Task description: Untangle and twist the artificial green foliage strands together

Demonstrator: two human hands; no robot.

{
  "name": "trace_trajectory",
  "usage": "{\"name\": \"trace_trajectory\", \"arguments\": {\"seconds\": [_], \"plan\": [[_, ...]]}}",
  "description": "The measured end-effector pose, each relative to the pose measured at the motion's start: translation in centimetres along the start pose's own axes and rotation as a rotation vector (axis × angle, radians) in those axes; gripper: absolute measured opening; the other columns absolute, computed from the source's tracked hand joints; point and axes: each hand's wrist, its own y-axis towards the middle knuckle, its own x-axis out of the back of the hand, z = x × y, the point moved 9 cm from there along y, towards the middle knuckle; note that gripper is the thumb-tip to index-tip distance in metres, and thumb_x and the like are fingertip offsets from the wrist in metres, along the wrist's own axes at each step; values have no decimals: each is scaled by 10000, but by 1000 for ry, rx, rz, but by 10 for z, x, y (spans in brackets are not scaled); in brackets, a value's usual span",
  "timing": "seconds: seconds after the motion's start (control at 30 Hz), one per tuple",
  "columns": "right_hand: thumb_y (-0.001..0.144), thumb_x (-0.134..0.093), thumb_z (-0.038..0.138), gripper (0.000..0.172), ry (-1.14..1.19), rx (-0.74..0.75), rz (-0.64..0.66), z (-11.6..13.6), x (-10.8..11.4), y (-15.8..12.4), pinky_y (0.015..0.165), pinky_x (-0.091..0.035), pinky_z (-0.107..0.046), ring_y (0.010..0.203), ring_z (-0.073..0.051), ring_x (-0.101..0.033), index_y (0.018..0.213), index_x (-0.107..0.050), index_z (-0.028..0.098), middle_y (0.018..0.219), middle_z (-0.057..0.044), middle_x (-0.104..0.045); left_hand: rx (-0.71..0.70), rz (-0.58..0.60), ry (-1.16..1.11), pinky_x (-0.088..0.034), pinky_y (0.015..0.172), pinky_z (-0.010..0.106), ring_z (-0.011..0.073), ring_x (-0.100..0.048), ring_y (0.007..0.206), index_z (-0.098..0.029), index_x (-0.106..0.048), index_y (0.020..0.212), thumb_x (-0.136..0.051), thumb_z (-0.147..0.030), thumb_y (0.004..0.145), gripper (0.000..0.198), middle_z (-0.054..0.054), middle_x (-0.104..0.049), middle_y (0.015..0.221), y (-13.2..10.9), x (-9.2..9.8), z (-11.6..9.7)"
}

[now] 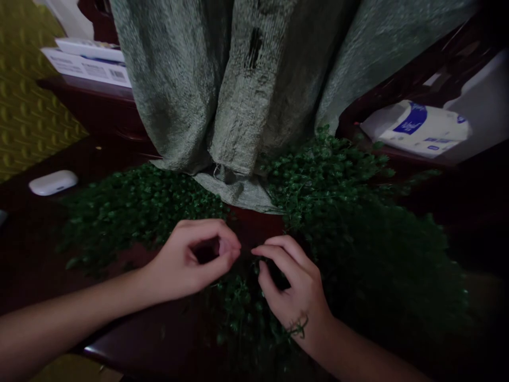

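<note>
My left hand (pixel 194 260) is closed in a pinch, thumb against fingertips; whatever lies between the tips is too small to make out. Just to its right, my right hand (pixel 296 281) curls its thumb and fingers around a thin green sprig (pixel 256 260), which shows dimly. A stray bit of stem (pixel 298 324) clings to the right wrist. Below and between the hands lies a small heap of leafy green sprigs (pixel 242 307). A larger pile of green plants (pixel 358 223) spreads on the right, and another leafy pile (pixel 143 201) lies to the left.
A grey-green woven sack (pixel 246 90) drapes over the far side of the dark red table (pixel 159 329). A white earbud case (pixel 53 182) sits at the left, with white boxes (pixel 89 63) behind it. A tissue pack (pixel 425 130) lies at the back right.
</note>
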Motion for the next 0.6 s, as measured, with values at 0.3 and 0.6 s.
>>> {"name": "trace_trajectory", "arguments": {"seconds": [0.3,0.6], "plan": [[849,-524,34,206,65,-9,-21,1,4,2,750,-512,-225,876,-136,-616,953,-622,183,971,-50,-572,-22,196,39,-473,679,207,111,-590,730,-160,-656,921,-703,-176,759,170,5,-642,812,-4,-31,20],[856,-577,95,136,141,-100,-54,-11,4,-1,637,-510,-217,832,-135,-619,891,-649,205,942,-34,-596,112,209,104,-363,574,207,99,-510,631,-165,-515,660,-762,-285,698,277,-48,-563,664,-8,-37,30]]}}
